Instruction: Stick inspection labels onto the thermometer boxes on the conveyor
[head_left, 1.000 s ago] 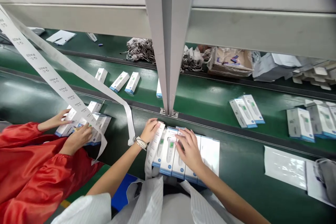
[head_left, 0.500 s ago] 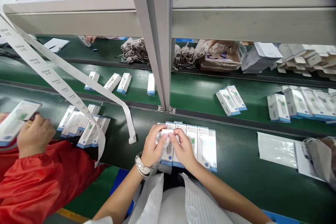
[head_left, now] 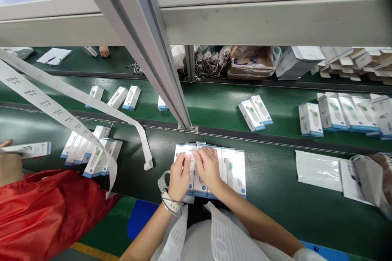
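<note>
A row of white boxes with blue edges (head_left: 233, 171) lies side by side on the dark green work surface in front of me. My left hand (head_left: 180, 177) is over the left end of the row, its fingers bent and its thumb near the box tops. Close beside it, my right hand (head_left: 208, 166) rests on the middle boxes with curled fingers. The two hands nearly meet at the fingertips. Whatever may be between the fingers is too small to make out. A strip of white tape (head_left: 163, 181) hangs beside my left wrist, next to the white watch.
At left, a person in a red sleeve (head_left: 55, 216) holds a white box near a pile of boxes (head_left: 101, 157). A printed label strip (head_left: 61, 112) hangs down there. A metal post (head_left: 147, 45) slants ahead. Plastic bags (head_left: 318, 170) lie at right.
The view has shifted to the right. My hands have lowered onto the boxes, and the small white item between my fingers no longer shows. The person at left has turned their box.
</note>
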Motion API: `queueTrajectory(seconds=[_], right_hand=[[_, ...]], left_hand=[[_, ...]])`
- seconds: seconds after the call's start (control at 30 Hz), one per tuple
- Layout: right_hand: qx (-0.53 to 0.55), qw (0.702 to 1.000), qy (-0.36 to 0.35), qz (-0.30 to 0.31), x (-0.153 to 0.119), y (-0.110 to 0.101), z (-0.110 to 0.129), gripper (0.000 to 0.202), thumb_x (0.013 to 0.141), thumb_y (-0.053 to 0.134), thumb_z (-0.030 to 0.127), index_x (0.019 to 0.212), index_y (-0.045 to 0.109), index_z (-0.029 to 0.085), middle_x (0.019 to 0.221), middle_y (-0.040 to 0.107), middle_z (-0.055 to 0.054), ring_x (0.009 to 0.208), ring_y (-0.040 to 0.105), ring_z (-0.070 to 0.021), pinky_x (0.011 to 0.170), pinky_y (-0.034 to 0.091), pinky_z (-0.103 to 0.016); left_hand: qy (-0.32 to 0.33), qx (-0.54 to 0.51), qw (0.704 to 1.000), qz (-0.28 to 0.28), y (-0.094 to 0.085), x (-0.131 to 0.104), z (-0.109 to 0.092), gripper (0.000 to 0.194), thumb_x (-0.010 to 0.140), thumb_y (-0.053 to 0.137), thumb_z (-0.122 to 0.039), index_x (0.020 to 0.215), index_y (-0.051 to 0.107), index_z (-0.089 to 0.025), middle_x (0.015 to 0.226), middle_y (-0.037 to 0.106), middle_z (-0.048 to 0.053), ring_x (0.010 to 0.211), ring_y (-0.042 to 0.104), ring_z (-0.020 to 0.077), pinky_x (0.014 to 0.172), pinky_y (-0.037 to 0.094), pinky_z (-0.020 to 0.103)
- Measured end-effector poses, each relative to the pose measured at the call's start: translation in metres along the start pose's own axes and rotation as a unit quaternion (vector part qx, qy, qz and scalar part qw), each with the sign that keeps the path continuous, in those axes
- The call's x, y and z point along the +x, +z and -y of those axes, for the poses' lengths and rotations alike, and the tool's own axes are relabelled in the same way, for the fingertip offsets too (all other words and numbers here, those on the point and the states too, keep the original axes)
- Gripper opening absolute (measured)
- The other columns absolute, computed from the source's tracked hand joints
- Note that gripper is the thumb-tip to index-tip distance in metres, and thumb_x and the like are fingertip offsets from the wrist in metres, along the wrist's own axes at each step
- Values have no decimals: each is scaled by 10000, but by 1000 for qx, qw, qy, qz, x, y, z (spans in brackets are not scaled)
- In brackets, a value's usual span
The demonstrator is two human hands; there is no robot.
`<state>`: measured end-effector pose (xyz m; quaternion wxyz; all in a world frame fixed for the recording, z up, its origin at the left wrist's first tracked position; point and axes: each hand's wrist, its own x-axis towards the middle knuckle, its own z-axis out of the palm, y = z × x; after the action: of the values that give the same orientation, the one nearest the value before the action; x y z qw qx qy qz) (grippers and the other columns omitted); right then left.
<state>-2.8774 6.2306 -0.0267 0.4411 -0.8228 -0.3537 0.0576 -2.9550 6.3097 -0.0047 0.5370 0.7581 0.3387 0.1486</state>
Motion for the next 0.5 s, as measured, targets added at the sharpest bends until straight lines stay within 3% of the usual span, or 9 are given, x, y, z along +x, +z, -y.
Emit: queueTrajectory(seconds=[0.17,0.3,0.5], right_hand=[[-60,997,-32,31,9,-1,-31,172,880,389,262,859,540,183,933,567,-61,930,465,-202,853,311,-387],[-85,988,-91,93,18,-7,-52,274,864,377,217,1102,502,165,1079,528,-100,1042,421,-234,938,284,-432],[-124,952,-206,188,27,-9,-63,459,813,408,134,1265,409,214,1180,476,-112,1079,401,-248,965,263,-464]], left_hand=[[-172,-111,978,39,8,20,15,294,798,461,-427,663,490,-166,492,523,-22,468,515,125,488,388,233],[-273,-165,947,31,13,34,20,252,739,531,-400,651,494,-167,466,550,-10,411,548,150,421,387,232],[-304,-166,938,20,17,42,17,266,685,580,-398,628,506,-150,428,548,3,366,538,154,361,376,223]])
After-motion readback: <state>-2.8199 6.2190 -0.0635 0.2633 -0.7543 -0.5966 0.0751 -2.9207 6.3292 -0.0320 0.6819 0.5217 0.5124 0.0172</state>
